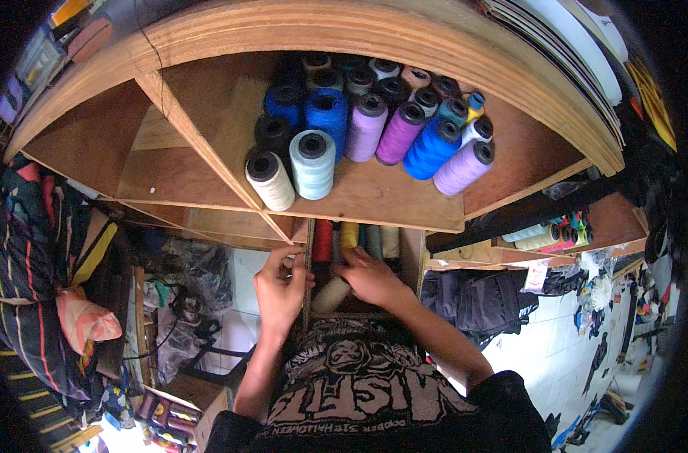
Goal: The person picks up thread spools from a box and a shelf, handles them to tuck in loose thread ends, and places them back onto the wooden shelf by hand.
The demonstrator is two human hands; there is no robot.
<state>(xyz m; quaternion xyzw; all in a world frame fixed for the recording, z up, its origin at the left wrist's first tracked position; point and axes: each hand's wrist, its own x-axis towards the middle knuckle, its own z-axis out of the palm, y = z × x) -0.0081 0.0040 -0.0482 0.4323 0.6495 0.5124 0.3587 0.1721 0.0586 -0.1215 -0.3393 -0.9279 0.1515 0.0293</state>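
An open wooden drawer [412,260] holding several thread cones sticks out below the shelf, in front of my chest. My right hand [370,278] reaches into it from the right, its fingers curled down over the upper end of a cream thread cone [331,295] that lies tilted. Just beyond the fingers are a yellow thread cone [349,235] and a red one [323,240]. At the drawer's left wall, my left hand [278,291] is closed with bent fingers. What it pinches, if anything, is too small to tell.
Above the drawer, a wooden shelf [374,200] carries several upright thread cones, among them a pale blue one [312,164] and a purple one [401,134]. A wooden divider [200,140] splits it. Dark fabric [472,300] hangs at right; striped clothes [27,279] hang at left.
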